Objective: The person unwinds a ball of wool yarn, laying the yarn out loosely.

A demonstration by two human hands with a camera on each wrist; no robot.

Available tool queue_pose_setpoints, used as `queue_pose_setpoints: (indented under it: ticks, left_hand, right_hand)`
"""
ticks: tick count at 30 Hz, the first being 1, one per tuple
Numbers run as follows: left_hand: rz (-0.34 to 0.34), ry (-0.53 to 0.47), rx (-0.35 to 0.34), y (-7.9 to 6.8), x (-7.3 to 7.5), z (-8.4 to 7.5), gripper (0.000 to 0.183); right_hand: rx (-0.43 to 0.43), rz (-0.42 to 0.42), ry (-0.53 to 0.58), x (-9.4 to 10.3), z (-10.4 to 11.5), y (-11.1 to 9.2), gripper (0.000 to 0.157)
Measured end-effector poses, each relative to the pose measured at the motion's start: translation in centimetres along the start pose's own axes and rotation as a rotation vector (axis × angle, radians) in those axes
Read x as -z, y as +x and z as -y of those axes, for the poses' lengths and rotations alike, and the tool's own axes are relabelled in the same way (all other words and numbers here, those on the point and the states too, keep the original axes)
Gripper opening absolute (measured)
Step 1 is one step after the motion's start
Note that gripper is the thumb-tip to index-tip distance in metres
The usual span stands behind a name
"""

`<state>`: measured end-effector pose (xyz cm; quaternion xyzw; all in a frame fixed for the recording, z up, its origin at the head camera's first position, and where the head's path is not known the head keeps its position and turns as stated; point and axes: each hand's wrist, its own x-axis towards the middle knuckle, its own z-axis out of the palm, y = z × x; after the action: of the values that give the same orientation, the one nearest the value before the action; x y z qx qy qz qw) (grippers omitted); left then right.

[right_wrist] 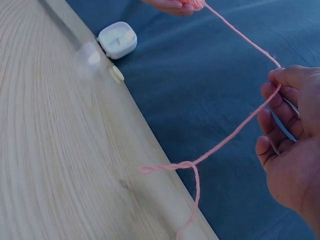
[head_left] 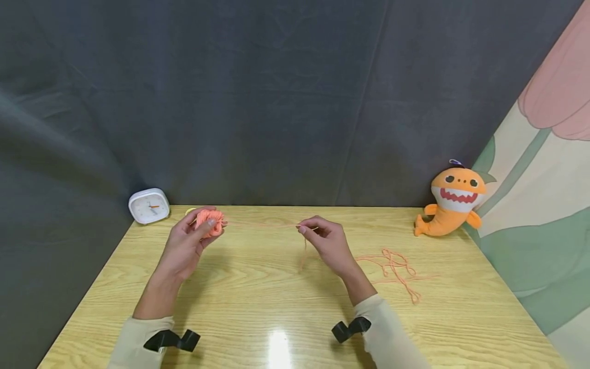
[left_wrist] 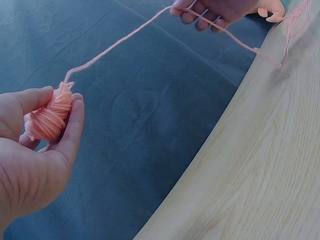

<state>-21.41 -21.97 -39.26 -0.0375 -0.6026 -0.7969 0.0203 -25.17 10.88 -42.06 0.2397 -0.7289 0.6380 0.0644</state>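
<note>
Evidently the hands are well apart; the left hand (head_left: 183, 248) grips a coral yarn ball (left_wrist: 47, 120) above the desk (head_left: 249, 302); the right hand (head_left: 329, 243) pinches the strand (right_wrist: 245, 37) leading from it; a loose yarn tangle (head_left: 395, 265) lies on the desk near an orange shark plush (head_left: 447, 218); a white clock (head_left: 149, 206) stands far left.

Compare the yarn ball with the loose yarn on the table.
The ball is wound compactly; the loose yarn sprawls in open loops. The left hand holds the ball, while the loose yarn lies on the table. Both are orange-pink.
</note>
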Motion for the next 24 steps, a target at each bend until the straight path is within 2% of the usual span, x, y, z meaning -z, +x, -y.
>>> queue_pose_setpoints:
  ticks: [12, 19, 24]
  left_hand:
    - [0.008, -0.017, -0.032, 0.1, 0.6, -0.1, 0.031]
    - [-0.017, 0.000, -0.005, 0.0, 0.4, -0.3, 0.033]
    - [-0.009, -0.012, -0.015, -0.1, 0.4, -0.3, 0.033]
  right_hand:
    - [-0.029, -0.084, -0.003, 3.4, -0.1, -0.9, 0.021]
    - [-0.021, -0.135, -0.008, 5.6, 0.0, -1.5, 0.025]
    - [-0.022, -0.152, -0.025, 7.0, -0.1, -2.2, 0.023]
